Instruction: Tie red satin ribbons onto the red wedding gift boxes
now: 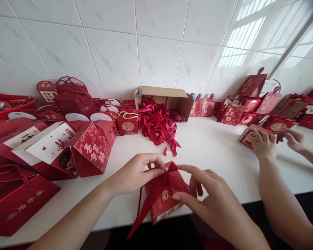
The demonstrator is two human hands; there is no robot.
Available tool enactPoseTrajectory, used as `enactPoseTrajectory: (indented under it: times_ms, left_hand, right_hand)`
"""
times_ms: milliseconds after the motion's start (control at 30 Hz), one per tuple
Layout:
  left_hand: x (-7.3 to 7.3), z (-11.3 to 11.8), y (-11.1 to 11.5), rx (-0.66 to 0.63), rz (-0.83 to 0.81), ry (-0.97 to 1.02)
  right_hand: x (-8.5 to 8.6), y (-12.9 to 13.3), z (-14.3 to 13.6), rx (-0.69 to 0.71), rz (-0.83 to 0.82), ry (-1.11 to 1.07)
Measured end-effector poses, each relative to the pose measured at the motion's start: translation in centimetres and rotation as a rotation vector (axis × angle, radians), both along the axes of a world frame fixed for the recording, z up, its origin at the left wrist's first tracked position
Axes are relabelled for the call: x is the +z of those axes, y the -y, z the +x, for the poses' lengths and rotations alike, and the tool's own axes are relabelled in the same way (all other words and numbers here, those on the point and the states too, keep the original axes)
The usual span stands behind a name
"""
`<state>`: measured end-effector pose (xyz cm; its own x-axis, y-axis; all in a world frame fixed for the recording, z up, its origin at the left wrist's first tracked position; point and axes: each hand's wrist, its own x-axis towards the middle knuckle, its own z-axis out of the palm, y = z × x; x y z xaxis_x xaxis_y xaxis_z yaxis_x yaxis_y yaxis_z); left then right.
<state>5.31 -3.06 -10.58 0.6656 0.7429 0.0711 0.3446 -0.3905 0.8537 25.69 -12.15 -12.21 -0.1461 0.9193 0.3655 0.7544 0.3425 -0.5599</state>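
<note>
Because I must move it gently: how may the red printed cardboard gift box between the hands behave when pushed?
The gift box probably keeps its shape; its edges look crisp. Pushed toward the person, it may drop, since it sits at the white table's front edge. Its red fabric ribbon will likely flop, as the tail hangs loose.

a packing workroom, seemingly: gift boxes [92, 147], heaped ribbons [156, 126], shared table [208, 146].
</note>
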Motion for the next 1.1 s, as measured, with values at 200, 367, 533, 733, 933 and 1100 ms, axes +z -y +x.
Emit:
enactPoseTrajectory:
  times_ms: [200,367,533,733,933,1100]
  left_hand:
    - [1.3,-0.5,-0.2,-0.025,0.065,-0.097]
    - [1.8,-0.8,-0.3,-0.03,0.11,-0.169]
    - [1.6,-0.8,-0.2,-0.049,0.146,-0.187]
    - [1.4,-0.6,0.1,-0.027,0.137,-0.152]
    - [1.5,-0.8,-0.5,0.003,0.191,-0.178]
    - [1.6,-0.8,-1.2,0.001,0.182,-0.217]
  right_hand:
    - [0.4,-2.9,0.1,0.184,-0.058,-0.236]
    - [0.3,-3.5,0.0,0.337,-0.054,-0.274]
    - [0.3,-3.2,0.4,0.482,0.014,-0.058]
    - [0.3,-3.3,0.1,0.501,0.109,0.24]
    - [-0.3,-3.4,0.2,0.509,0.081,0.194]
    - [-0.8,-3.4,0.1,0.532,0.023,0.111]
